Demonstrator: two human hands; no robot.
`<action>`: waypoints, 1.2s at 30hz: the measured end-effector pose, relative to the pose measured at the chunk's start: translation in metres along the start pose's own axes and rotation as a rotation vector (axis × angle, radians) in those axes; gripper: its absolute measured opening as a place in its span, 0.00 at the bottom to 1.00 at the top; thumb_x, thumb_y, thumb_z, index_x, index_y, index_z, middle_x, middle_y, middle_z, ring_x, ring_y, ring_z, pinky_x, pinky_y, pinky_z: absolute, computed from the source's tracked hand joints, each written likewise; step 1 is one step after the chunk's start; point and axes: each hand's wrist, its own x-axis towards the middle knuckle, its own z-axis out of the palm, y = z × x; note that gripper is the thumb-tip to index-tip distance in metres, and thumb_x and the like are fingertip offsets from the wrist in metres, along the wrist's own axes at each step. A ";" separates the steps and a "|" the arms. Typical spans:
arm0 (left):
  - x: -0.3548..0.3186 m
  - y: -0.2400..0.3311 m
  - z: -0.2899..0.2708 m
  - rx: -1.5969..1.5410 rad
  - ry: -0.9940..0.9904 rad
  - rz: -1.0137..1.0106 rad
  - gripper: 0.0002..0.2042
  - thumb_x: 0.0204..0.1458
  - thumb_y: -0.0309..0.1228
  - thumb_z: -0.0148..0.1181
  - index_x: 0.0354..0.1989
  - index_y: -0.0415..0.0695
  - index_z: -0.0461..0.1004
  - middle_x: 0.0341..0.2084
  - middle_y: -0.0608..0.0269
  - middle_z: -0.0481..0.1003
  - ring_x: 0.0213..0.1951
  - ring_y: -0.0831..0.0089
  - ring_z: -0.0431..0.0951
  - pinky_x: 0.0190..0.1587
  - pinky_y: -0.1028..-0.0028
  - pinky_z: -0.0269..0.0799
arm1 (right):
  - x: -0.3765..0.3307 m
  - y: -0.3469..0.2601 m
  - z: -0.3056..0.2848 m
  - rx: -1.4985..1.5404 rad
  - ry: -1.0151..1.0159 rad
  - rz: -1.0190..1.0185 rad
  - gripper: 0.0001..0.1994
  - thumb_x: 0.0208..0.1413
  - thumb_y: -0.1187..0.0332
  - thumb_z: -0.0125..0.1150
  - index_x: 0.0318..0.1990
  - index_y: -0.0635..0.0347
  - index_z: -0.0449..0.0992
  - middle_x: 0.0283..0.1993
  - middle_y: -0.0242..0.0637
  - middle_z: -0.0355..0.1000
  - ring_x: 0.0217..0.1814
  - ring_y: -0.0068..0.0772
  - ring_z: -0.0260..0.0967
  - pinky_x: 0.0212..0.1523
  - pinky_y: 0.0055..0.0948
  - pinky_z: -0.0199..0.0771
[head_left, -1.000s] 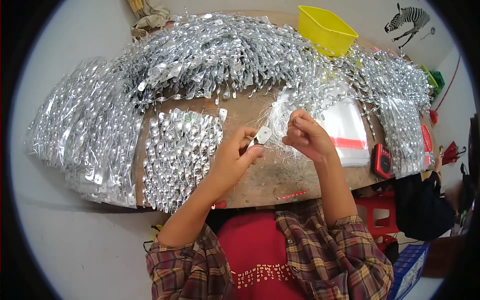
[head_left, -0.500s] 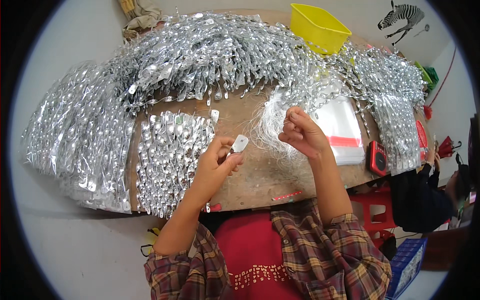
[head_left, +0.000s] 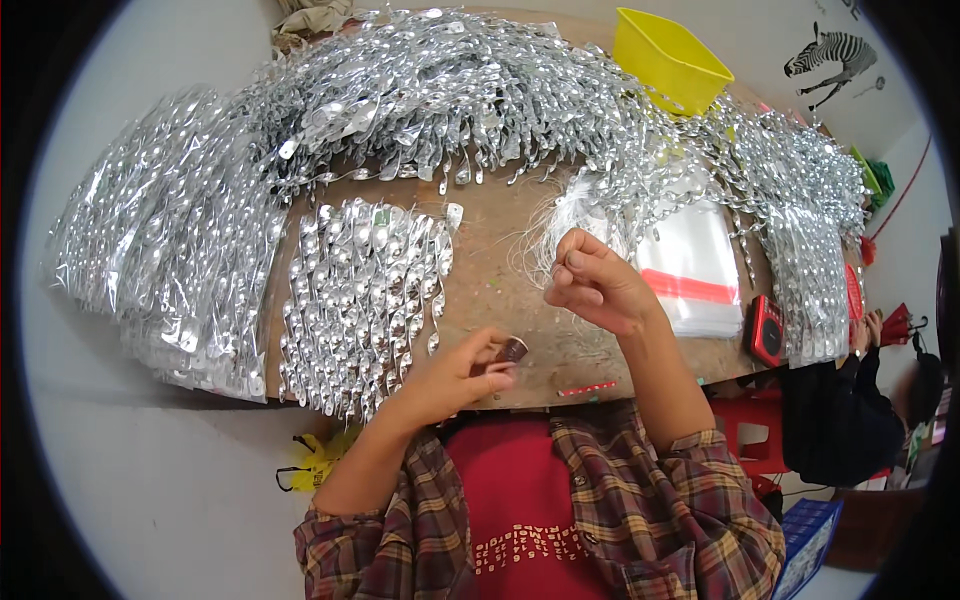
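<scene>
A brown wooden table (head_left: 490, 235) curved across the middle of the frame, and here, from my distant seat, was the action! Nearest, low centre: the left hand (head_left: 445, 380), thumb apart from its fingers, a dark brown band (head_left: 512, 349) round one fingertip, no strip in its grasp. Just above and right, the right hand (head_left: 605, 290) had thumb and forefinger together; whether a thread ran between them, I couldn't tell. Left of centre lay the row of twisted silver strips (head_left: 365, 290), lower ends at the table's edge; a careless backward sweep of the left hand could, I judged, have dragged them off. Beyond the right hand, white threads (head_left: 590, 205) lay tangled, liable to snag a finger. Farther up sprawled the big silver heap (head_left: 430, 95), then the yellow bin (head_left: 670, 60).
</scene>
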 end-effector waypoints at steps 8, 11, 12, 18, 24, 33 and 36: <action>0.024 0.020 0.010 -0.390 -0.066 0.164 0.18 0.54 0.29 0.52 0.53 0.41 0.60 0.41 0.58 0.71 0.41 0.75 0.72 0.45 0.75 0.67 | -0.002 0.002 0.028 -0.220 0.016 0.077 0.04 0.51 0.72 0.58 0.33 0.58 0.70 0.29 0.37 0.74 0.14 0.13 0.52 0.17 0.12 0.53; 0.030 0.027 0.015 -0.454 0.039 0.188 0.12 0.55 0.29 0.51 0.45 0.39 0.66 0.38 0.60 0.72 0.36 0.77 0.73 0.41 0.76 0.69 | -0.004 -0.008 0.028 -0.274 0.060 0.066 0.05 0.50 0.72 0.59 0.33 0.59 0.70 0.29 0.38 0.74 0.14 0.12 0.52 0.16 0.11 0.52; 0.030 0.027 0.016 -0.422 0.106 0.222 0.09 0.55 0.28 0.51 0.41 0.39 0.68 0.34 0.61 0.72 0.32 0.78 0.73 0.39 0.77 0.70 | -0.003 -0.008 0.026 -0.275 0.064 0.065 0.05 0.50 0.72 0.59 0.33 0.59 0.70 0.29 0.38 0.74 0.14 0.12 0.52 0.16 0.11 0.52; 0.027 0.030 0.013 -0.235 0.251 0.244 0.06 0.54 0.28 0.52 0.35 0.38 0.70 0.21 0.67 0.71 0.21 0.82 0.70 0.31 0.79 0.70 | -0.003 -0.007 0.023 -0.266 0.096 0.085 0.05 0.50 0.72 0.58 0.33 0.61 0.69 0.28 0.40 0.73 0.10 0.11 0.50 0.15 0.10 0.53; 0.026 0.031 0.011 -0.219 0.282 0.237 0.06 0.54 0.28 0.52 0.34 0.39 0.69 0.19 0.67 0.70 0.19 0.83 0.69 0.25 0.82 0.67 | 0.001 -0.005 0.019 -0.266 0.112 0.085 0.05 0.50 0.72 0.58 0.33 0.61 0.69 0.28 0.42 0.74 0.10 0.12 0.51 0.16 0.10 0.55; 0.026 0.033 0.010 -0.217 0.340 0.250 0.06 0.54 0.28 0.52 0.34 0.38 0.69 0.19 0.66 0.70 0.18 0.83 0.68 0.23 0.84 0.64 | 0.003 -0.009 0.018 -0.316 0.132 0.055 0.05 0.50 0.72 0.57 0.33 0.60 0.69 0.28 0.43 0.74 0.10 0.11 0.50 0.14 0.10 0.53; 0.027 0.032 0.010 -0.185 0.352 0.250 0.05 0.53 0.28 0.52 0.34 0.38 0.69 0.19 0.66 0.70 0.18 0.84 0.68 0.22 0.84 0.64 | 0.001 -0.010 0.015 -0.433 0.115 0.066 0.07 0.51 0.71 0.58 0.36 0.61 0.70 0.30 0.39 0.73 0.15 0.14 0.56 0.19 0.12 0.58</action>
